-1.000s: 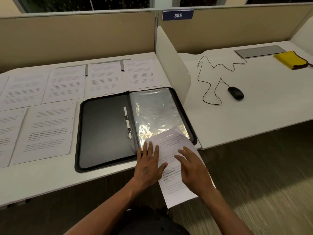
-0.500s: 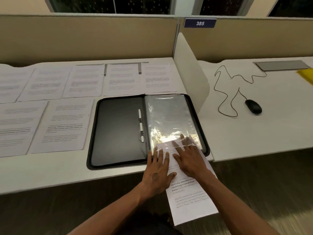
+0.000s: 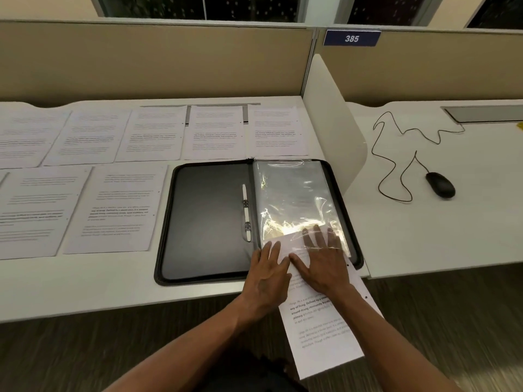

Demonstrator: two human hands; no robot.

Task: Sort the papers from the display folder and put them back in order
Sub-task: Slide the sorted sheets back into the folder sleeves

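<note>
The open display folder (image 3: 209,222) is black, with a dark zip edge, a white fastener strip (image 3: 245,213) at its spine and a clear, glossy plastic sleeve (image 3: 294,199) catching yellowish glare on its right half. The sheet (image 3: 325,335) at the near edge is white with grey and bold black print. The papers (image 3: 121,210) laid out to the left are white with grey text. The desk (image 3: 85,281) is off-white, the far partition (image 3: 158,63) beige. A blue sign (image 3: 351,38) bears white "385". The mouse (image 3: 440,184) and its cable are black.
</note>
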